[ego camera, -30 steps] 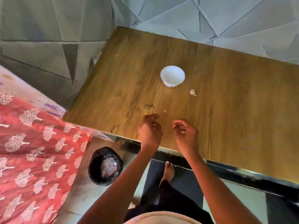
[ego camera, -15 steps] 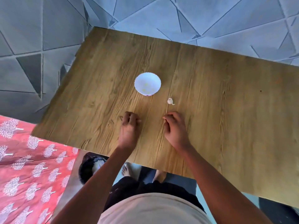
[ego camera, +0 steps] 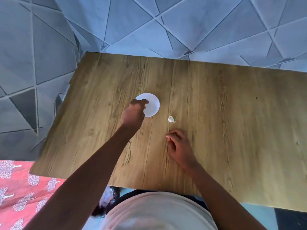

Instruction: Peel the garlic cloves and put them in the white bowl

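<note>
The left hand (ego camera: 133, 113) has travelled forward from its position near the front edge of the surface (ego camera: 232, 130) half a second earlier and now hangs over the near-left rim of the white bowl (ego camera: 152, 106). Its fingers (ego camera: 143, 102) are bunched and curled downward over the bowl opening; whether they hold a peeled clove cannot be determined, as the hand covers anything beneath it. The posture is consistent with depositing a clove into the bowl, and this is a judgement only.

The right hand (ego camera: 178, 144) has stayed low on the surface, near the person. Its fingers are curled narrow with the tips drawn together; a pale speck shows at the fingertips, too small to identify as skin or clove.

One garlic clove (ego camera: 171, 119) lies on the surface, just right of the bowl and just beyond the right hand, touching neither. It appears unpeeled, with a papery tail. The bowl's contents are not discernible.

Task status, as judged: at least one clove is left to peel and transfer.
</note>
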### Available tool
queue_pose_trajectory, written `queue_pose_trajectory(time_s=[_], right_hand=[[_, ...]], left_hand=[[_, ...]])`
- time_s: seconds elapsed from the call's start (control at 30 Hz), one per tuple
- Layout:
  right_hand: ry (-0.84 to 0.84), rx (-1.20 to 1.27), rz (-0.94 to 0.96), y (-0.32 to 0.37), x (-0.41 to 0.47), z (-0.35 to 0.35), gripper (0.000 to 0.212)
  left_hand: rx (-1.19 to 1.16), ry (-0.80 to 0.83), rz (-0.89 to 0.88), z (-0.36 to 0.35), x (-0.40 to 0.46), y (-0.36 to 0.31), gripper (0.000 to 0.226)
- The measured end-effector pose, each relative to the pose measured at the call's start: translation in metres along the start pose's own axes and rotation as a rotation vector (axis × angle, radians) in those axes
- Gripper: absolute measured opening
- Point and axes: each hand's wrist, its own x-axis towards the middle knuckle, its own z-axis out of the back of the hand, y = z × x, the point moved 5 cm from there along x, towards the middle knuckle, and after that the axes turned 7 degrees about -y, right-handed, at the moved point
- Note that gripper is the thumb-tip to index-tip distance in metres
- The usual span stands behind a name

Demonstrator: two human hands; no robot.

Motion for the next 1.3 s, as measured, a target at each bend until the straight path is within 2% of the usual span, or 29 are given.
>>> queue_pose_trajectory(time_s=[0.17,0.27,0.33,0.4,0.5,0.57,0.77,1.0,1.3], right_hand=[[-0.151,0.101,-0.216,-0.004,0.012,0.012,0.028],[-0.211,0.081,-0.271,-0.011,0.033,0.014,0.028],[-0.191,0.134,-0.279,-0.017,0.049,0.014,0.027],[-0.132,0.229,-0.316,-0.02,0.058,0.016,0.033],[-0.087,0.302,-0.357,-0.026,0.067,0.018,0.034],[-0.091,0.323,-0.362,-0.029,0.07,0.019,0.03],[-0.066,0.418,-0.444,-0.038,0.069,0.022,0.021],[-0.008,0.643,-0.612,-0.041,0.068,0.022,0.018],[0.042,0.647,-0.669,-0.043,0.072,0.023,0.013]], left_hand=[[-0.156,-0.274,-0.223,0.012,-0.025,-0.03,0.035],[-0.323,-0.212,-0.288,-0.005,-0.048,-0.061,0.027],[-0.384,-0.113,-0.227,-0.027,-0.054,-0.073,0.034],[-0.399,-0.028,-0.092,-0.049,-0.054,-0.074,0.04],[-0.457,-0.005,0.104,-0.068,-0.048,-0.066,0.037],[-0.51,-0.022,0.155,-0.071,-0.049,-0.062,0.037],[-0.576,-0.06,0.186,-0.074,-0.05,-0.054,0.028],[-0.689,-0.026,0.215,-0.076,-0.051,-0.052,0.033],[-0.68,-0.044,0.151,-0.075,-0.049,-0.053,0.038]])
